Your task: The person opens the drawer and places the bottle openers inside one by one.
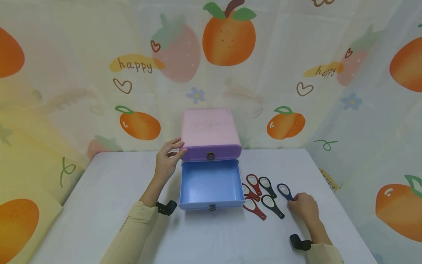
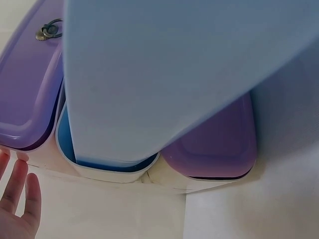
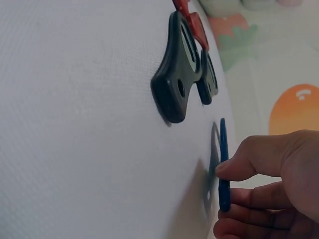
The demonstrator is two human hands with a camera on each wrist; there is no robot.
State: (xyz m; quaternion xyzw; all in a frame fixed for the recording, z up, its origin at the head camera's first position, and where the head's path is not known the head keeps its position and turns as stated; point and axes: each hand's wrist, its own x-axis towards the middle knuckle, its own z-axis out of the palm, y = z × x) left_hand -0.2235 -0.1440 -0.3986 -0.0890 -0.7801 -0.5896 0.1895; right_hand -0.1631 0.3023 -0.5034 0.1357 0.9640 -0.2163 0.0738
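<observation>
A drawer box with a pink top [image 1: 210,126] stands at the back of the table, its blue drawer [image 1: 211,185] pulled out and bare inside. My left hand [image 1: 166,161] touches the box's left side beside the upper purple drawer [image 1: 227,152], fingers mostly straight. To the right, my right hand [image 1: 304,209] pinches a blue magnifying glass [image 1: 289,195] by its handle, between thumb and fingers. In the right wrist view this magnifying glass [image 3: 224,154] is edge-on, its shadow beside it on the table. Red magnifying glasses [image 1: 258,212] and black ones [image 1: 276,210] lie right of the drawer.
Below the blue drawer, the left wrist view shows another purple drawer [image 2: 214,142], closed. A white cloth [image 1: 217,238] covers the table. Behind it hangs a fruit-print curtain [image 1: 227,88]. Each wrist wears a black camera, such as the right one [image 1: 300,242].
</observation>
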